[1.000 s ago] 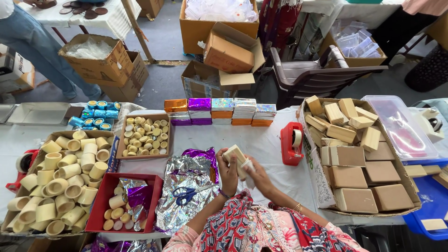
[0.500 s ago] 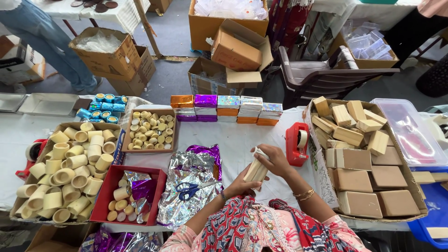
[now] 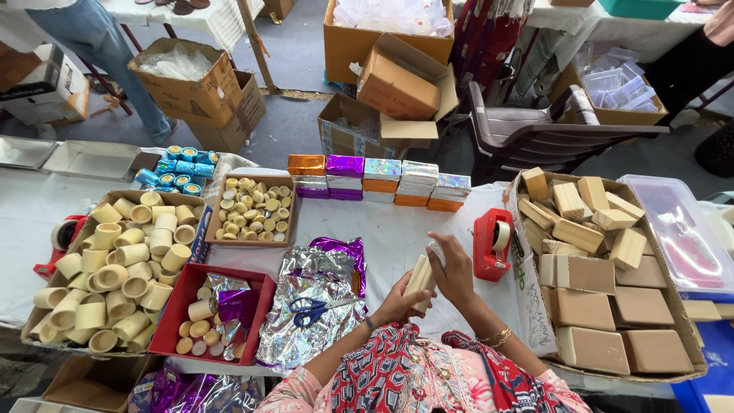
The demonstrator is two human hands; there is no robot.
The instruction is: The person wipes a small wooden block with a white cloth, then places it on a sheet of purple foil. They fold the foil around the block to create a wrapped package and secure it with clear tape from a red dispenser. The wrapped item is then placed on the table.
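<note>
Foil-wrapped flat boxes (image 3: 384, 182), orange, purple and silver, stacked in a row at the table's far edge (image 3: 397, 229)

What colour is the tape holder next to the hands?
Red. The tape dispenser shows best in the head view, right of the hands.

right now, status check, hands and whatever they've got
Left hand and right hand both closed on one tan wooden block, held above the white table. Foil sheets with scissors alongside. Nothing in the way.
</note>
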